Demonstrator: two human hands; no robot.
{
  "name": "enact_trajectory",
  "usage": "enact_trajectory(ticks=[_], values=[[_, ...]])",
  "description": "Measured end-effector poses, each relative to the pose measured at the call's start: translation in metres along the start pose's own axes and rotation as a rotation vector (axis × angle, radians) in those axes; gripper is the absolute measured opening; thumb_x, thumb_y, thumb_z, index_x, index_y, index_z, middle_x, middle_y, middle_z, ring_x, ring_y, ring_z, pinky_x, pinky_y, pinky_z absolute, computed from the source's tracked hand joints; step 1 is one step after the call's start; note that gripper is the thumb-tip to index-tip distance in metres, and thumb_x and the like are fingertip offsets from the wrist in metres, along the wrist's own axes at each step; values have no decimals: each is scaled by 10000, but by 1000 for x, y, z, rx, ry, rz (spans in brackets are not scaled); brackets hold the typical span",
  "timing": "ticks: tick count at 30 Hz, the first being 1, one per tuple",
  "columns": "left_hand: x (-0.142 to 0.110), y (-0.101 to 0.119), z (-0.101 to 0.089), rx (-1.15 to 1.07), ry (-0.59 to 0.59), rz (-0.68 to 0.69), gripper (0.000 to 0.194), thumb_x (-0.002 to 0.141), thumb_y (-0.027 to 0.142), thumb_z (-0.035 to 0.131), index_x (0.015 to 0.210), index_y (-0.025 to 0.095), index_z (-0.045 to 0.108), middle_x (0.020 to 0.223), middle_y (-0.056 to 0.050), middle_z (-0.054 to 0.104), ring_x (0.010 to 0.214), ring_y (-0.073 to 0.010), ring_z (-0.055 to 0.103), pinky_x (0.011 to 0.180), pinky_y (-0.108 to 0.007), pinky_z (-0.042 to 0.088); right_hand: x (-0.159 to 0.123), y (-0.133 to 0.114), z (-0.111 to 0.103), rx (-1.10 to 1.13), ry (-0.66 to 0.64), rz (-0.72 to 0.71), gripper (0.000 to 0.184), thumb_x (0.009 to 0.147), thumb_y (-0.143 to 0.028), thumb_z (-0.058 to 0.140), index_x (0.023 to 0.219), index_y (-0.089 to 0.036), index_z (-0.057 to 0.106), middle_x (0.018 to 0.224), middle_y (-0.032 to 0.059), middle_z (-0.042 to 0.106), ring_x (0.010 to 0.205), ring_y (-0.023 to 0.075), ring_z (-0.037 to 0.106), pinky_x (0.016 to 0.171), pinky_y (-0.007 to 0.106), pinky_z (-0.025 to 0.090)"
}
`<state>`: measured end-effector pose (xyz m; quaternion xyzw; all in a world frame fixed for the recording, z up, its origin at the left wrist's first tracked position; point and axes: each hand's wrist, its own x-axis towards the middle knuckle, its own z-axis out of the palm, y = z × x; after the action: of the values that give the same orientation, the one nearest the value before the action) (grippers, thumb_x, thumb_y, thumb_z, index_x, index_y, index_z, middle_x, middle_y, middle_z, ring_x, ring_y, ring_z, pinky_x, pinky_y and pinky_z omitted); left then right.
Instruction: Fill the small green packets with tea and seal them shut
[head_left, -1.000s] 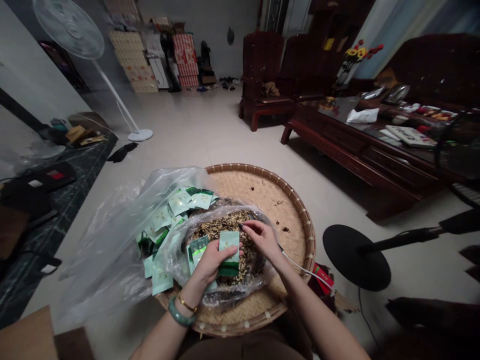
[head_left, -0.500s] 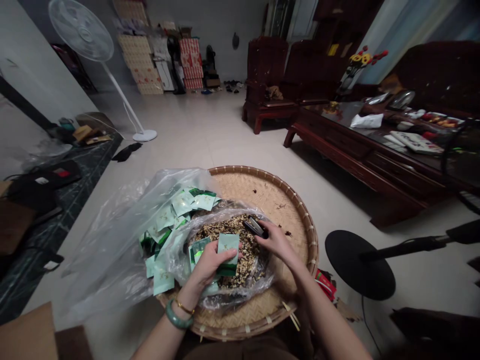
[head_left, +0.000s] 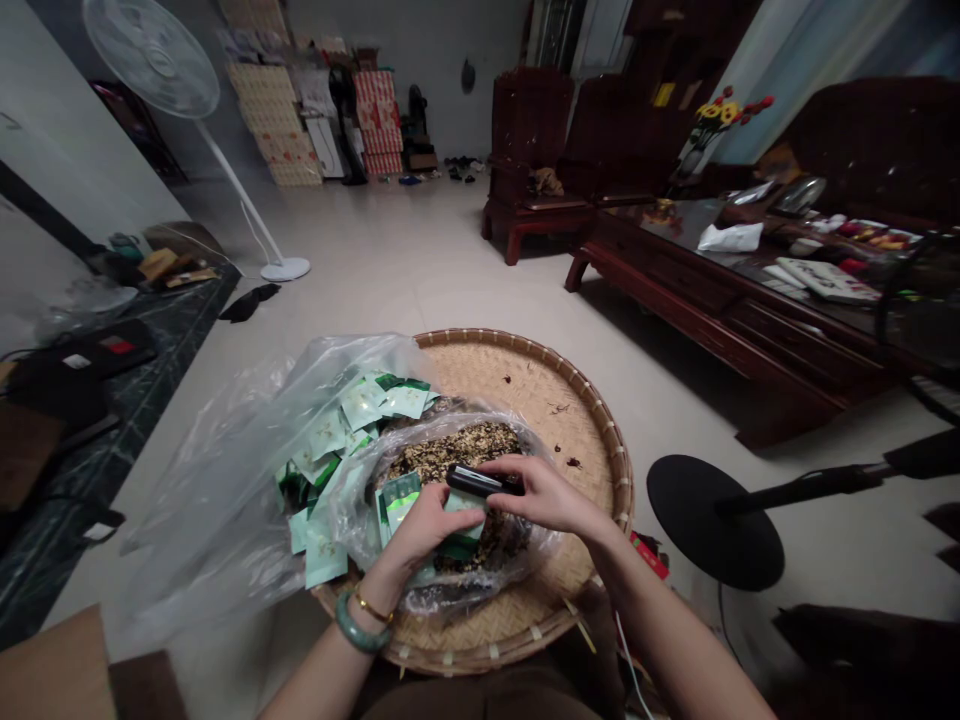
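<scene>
My left hand point(head_left: 429, 525) grips a light green sachet point(head_left: 463, 542) between thumb and fingers, low over an opened clear plastic bag point(head_left: 352, 520). In my right hand point(head_left: 553, 492) is a small black stapler point(head_left: 480, 482), lying across the sachet's top edge and hiding part of it. Whether its jaws are pressed together cannot be made out. Beneath both hands, the bag holds a loose dried mix point(head_left: 457, 447) of pale and dark bits. More green packets point(head_left: 397, 492) sit inside the bag, left of my left hand.
A round woven bamboo tray point(head_left: 592, 395) carries the bag. At its left, a larger clear bag point(head_left: 225, 520) has many filled sachets point(head_left: 364, 402). A black round stand base point(head_left: 712, 520) is on the floor at right. Beyond are a dark wooden table point(head_left: 675, 290) and a white fan point(head_left: 285, 268).
My right hand has moved left and down with the stapler, from beside the sachet to across its top edge. The sachet in my left hand is now partly covered.
</scene>
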<state>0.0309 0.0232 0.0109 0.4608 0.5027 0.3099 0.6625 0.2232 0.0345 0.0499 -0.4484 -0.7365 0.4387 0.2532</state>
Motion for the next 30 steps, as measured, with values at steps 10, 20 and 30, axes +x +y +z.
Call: enact_trajectory(ticks=[10,20,30], values=[[4,1,2,-96,-55,-90,398,520,364,839,768,98,677,667,-77,720,579,-168,647,555,-242,469,4,-4,1,-109,70,31,317,795,-157,588,1100,-179,672,1079,94,706,980,247,644,870,392,484],[3,2,-4,-89,-116,-133,460,484,372,865,788,76,685,675,-81,725,601,-180,675,591,-255,510,9,26,-13,568,-152,260,466,720,-400,712,1116,-159,668,958,52,717,690,124,624,651,261,516],[5,0,-2,-7,-68,-75,356,545,343,829,753,95,680,673,-77,724,579,-170,653,563,-251,487,-1,12,1,263,54,170,397,706,-218,699,1100,-171,676,1120,83,696,1028,251,633,938,429,474]])
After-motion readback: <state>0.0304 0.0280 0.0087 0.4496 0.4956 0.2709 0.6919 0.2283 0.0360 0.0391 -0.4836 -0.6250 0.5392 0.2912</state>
